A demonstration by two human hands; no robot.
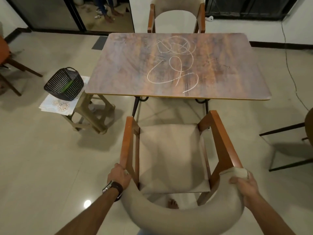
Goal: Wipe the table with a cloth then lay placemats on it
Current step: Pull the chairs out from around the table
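Note:
A brown wood-grain table (122, 68) stands ahead with white chalk scribbles (174, 63) across its middle. In front of it is a wooden armchair (171, 150) with a beige cushion and a curved padded back. My left hand (118, 176) grips the chair's left armrest end, a watch on its wrist. My right hand (245, 185) grips the padded right end of the backrest. Left of the table, a black woven basket (64, 83) with something green inside sits on white patterned placemats (55, 105) atop a beige stool (91, 114).
A second beige chair (176, 16) stands at the table's far side. More chairs show at the left edge (10, 65) and right edge (291, 143). A cable (291, 73) runs along the tiled floor on the right. Someone's legs (108, 11) stand in the far doorway.

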